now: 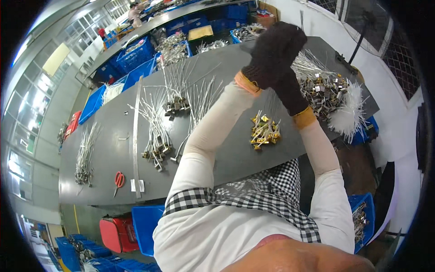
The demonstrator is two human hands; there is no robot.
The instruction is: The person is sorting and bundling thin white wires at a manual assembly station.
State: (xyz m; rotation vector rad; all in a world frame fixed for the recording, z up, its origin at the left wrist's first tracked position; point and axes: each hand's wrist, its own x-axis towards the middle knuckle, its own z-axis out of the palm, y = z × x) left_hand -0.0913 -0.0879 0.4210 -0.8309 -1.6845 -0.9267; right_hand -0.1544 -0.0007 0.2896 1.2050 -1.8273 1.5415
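My hands, both in dark knitted gloves with orange cuffs, are raised together over the far right part of the grey table. My left hand reaches up and right; my right hand comes in from below and meets or overlaps it. The dark gloves blend together, so fingers and anything between them cannot be made out. Below, between my forearms, lies a bunch of gold-coloured metal pieces on wires. Beside my right hand spreads a large heap of wired metal pieces, with a tuft of white strands at its edge.
Wire bundles with small metal ends lie left of my left arm, another bundle farther left. Red-handled scissors rest near a metal strip. Blue bins line the far edge; another blue bin stands at lower right.
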